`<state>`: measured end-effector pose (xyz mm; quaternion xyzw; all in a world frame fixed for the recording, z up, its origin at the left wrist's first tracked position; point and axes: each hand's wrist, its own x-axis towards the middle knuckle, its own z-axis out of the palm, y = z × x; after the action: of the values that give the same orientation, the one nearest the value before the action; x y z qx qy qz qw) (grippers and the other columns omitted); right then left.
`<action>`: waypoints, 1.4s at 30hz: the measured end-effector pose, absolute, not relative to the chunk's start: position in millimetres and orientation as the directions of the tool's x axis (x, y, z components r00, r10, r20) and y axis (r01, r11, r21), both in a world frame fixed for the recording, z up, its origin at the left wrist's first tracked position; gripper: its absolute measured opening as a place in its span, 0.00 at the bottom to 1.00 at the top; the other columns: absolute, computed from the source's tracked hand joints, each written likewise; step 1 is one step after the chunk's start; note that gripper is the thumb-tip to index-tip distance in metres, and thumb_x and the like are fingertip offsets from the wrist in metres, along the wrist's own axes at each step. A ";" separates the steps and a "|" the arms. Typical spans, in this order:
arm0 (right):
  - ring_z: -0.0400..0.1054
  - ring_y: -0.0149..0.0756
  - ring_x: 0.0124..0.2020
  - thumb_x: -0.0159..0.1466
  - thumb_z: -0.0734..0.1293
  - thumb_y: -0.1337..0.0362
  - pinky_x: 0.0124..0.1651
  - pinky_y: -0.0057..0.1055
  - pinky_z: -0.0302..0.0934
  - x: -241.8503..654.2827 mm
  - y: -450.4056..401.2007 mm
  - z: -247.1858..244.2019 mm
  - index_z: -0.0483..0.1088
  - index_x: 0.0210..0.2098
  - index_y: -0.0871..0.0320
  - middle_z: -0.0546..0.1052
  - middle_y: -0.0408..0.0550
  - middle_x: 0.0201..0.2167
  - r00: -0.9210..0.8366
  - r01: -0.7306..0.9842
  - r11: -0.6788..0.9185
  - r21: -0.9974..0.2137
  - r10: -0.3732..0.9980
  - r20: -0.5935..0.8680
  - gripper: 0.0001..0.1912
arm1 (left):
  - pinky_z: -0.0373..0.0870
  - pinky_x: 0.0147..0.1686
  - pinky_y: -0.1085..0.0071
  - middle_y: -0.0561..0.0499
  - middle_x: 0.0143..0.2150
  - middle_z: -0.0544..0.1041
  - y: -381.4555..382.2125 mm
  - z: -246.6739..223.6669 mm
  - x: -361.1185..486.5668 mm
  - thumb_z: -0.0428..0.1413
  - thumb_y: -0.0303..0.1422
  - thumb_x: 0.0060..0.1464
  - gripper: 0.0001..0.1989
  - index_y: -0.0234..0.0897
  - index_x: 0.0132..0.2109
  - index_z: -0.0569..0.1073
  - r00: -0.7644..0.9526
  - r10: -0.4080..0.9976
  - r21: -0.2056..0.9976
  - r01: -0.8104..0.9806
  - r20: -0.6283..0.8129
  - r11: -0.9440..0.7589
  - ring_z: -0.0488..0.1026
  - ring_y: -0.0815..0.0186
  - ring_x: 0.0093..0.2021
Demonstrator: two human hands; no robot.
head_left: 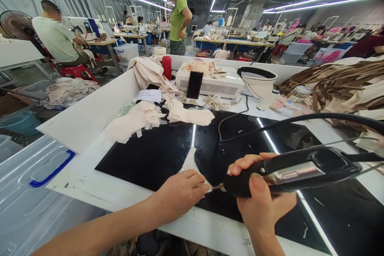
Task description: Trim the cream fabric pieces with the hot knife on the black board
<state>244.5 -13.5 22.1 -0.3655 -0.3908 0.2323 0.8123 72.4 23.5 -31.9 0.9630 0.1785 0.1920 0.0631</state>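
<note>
My left hand [183, 194] is closed on a small pale fabric piece [189, 161], its fingers bunched over the lower end. The fabric lies on a glossy black sheet [144, 160] on the white table. My right hand [264, 204] is wrapped around a black corded handheld tool [294, 170] with a silver strip on its body. Its narrow metal tip [218, 187] points left, close to the fabric edge by my left fingertips; whether it touches is hard to tell. Two stacks of cut beige fabric pieces [136, 120] [189, 113] lie behind.
A white vented box [210, 82] stands at the back, a phone [195, 85] leaning on it. Right of it sits a white round container [258, 80]. The tool's black cable [300, 119] arches over the right side. Brown straps [324, 76] pile up there. Co-workers sit and stand beyond.
</note>
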 end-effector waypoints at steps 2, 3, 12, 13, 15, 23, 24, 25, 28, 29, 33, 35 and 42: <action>0.71 0.33 0.26 0.60 0.76 0.64 0.30 0.33 0.70 243.6 -14.8 22.2 0.72 0.46 0.53 0.76 0.39 0.29 0.585 -0.092 0.627 -0.773 0.663 0.468 0.16 | 0.77 0.50 0.64 0.47 0.47 0.77 22.5 -31.0 71.4 0.53 0.26 0.71 0.09 0.34 0.54 0.72 0.861 0.369 0.203 0.315 0.349 -0.927 0.74 0.59 0.48; 0.71 0.32 0.26 0.60 0.76 0.64 0.29 0.33 0.70 243.0 -15.5 22.1 0.72 0.46 0.53 0.76 0.39 0.29 0.585 -0.093 0.628 -0.772 0.663 0.468 0.16 | 0.77 0.51 0.64 0.47 0.47 0.77 21.8 -30.8 70.5 0.52 0.26 0.71 0.09 0.34 0.55 0.72 0.861 0.370 0.211 0.312 0.349 -0.926 0.74 0.59 0.48; 0.70 0.33 0.25 0.59 0.76 0.63 0.28 0.33 0.70 238.0 -14.9 23.9 0.72 0.46 0.53 0.76 0.39 0.29 0.577 -0.124 0.619 -0.775 0.681 0.451 0.17 | 0.77 0.50 0.64 0.46 0.48 0.77 16.9 -32.8 63.7 0.50 0.26 0.72 0.11 0.34 0.57 0.72 0.844 0.369 0.248 0.290 0.389 -0.924 0.74 0.59 0.50; 0.70 0.33 0.25 0.58 0.77 0.63 0.28 0.33 0.70 237.6 -13.5 24.8 0.73 0.45 0.53 0.76 0.39 0.28 0.587 -0.132 0.623 -0.771 0.676 0.445 0.17 | 0.77 0.50 0.64 0.46 0.48 0.77 16.7 -33.1 63.3 0.51 0.25 0.72 0.11 0.34 0.57 0.72 0.845 0.368 0.247 0.289 0.389 -0.925 0.74 0.59 0.50; 0.70 0.33 0.24 0.58 0.77 0.63 0.27 0.33 0.70 237.2 -10.4 26.3 0.73 0.45 0.53 0.77 0.39 0.28 0.607 -0.139 0.629 -0.765 0.664 0.436 0.17 | 0.77 0.50 0.64 0.46 0.48 0.77 16.3 -33.6 62.7 0.51 0.25 0.71 0.11 0.33 0.56 0.72 0.846 0.368 0.253 0.286 0.386 -0.924 0.74 0.59 0.50; 0.70 0.32 0.25 0.58 0.77 0.62 0.27 0.32 0.69 234.3 -4.7 24.6 0.73 0.45 0.53 0.76 0.39 0.28 0.588 -0.162 0.617 -0.770 0.688 0.427 0.17 | 0.78 0.52 0.63 0.46 0.49 0.77 17.1 -36.4 60.4 0.51 0.26 0.72 0.11 0.34 0.57 0.72 0.848 0.386 0.301 0.285 0.363 -0.910 0.74 0.58 0.51; 0.70 0.32 0.25 0.58 0.77 0.62 0.28 0.32 0.69 234.0 -4.8 24.3 0.73 0.45 0.53 0.76 0.39 0.28 0.585 -0.164 0.616 -0.770 0.690 0.427 0.17 | 0.78 0.52 0.63 0.46 0.49 0.77 17.4 -36.4 60.4 0.51 0.26 0.72 0.11 0.34 0.57 0.72 0.849 0.387 0.303 0.286 0.359 -0.909 0.74 0.58 0.52; 0.70 0.32 0.25 0.58 0.77 0.62 0.28 0.32 0.69 233.7 -4.9 24.2 0.73 0.45 0.52 0.76 0.39 0.28 0.584 -0.164 0.616 -0.770 0.690 0.428 0.17 | 0.78 0.52 0.63 0.46 0.49 0.77 17.6 -36.3 60.3 0.51 0.26 0.72 0.11 0.35 0.57 0.72 0.851 0.388 0.305 0.288 0.353 -0.908 0.74 0.58 0.52; 0.70 0.32 0.25 0.58 0.77 0.61 0.28 0.32 0.69 233.4 -5.7 24.4 0.72 0.45 0.52 0.76 0.39 0.28 0.586 -0.152 0.614 -0.774 0.687 0.430 0.17 | 0.78 0.51 0.63 0.46 0.49 0.77 17.8 -36.5 59.6 0.51 0.26 0.71 0.11 0.35 0.57 0.72 0.854 0.396 0.317 0.294 0.336 -0.902 0.74 0.58 0.51; 0.70 0.32 0.24 0.58 0.77 0.61 0.27 0.32 0.69 233.3 -5.9 24.5 0.72 0.45 0.52 0.76 0.39 0.28 0.588 -0.145 0.614 -0.776 0.685 0.431 0.17 | 0.79 0.51 0.64 0.46 0.49 0.77 17.6 -36.8 59.3 0.52 0.26 0.71 0.11 0.35 0.57 0.72 0.856 0.399 0.321 0.295 0.330 -0.900 0.74 0.58 0.51; 0.69 0.32 0.24 0.58 0.77 0.61 0.27 0.33 0.69 232.9 -6.3 24.8 0.72 0.45 0.53 0.76 0.39 0.28 0.587 -0.135 0.619 -0.773 0.679 0.441 0.17 | 0.79 0.50 0.65 0.45 0.49 0.77 17.0 -38.8 58.3 0.53 0.25 0.70 0.12 0.35 0.57 0.72 0.854 0.402 0.333 0.294 0.329 -0.896 0.74 0.59 0.52; 0.69 0.32 0.24 0.58 0.77 0.61 0.27 0.33 0.68 232.6 -6.5 24.7 0.72 0.45 0.53 0.76 0.39 0.28 0.584 -0.143 0.623 -0.769 0.681 0.442 0.17 | 0.79 0.50 0.65 0.46 0.49 0.77 16.9 -39.4 58.3 0.53 0.25 0.70 0.12 0.36 0.57 0.72 0.851 0.403 0.337 0.290 0.338 -0.896 0.74 0.59 0.52; 0.70 0.32 0.25 0.59 0.76 0.61 0.28 0.33 0.69 231.6 -9.2 24.1 0.71 0.45 0.52 0.75 0.38 0.28 0.582 -0.131 0.603 -0.787 0.690 0.432 0.17 | 0.77 0.51 0.65 0.46 0.47 0.76 17.9 -35.2 57.5 0.52 0.26 0.71 0.08 0.33 0.54 0.72 0.854 0.391 0.343 0.274 0.344 -0.898 0.74 0.59 0.50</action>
<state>231.6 -9.2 24.1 -0.3667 -0.3810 0.2531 0.8101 57.5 17.9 -35.2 0.9521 0.1746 0.2067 0.1424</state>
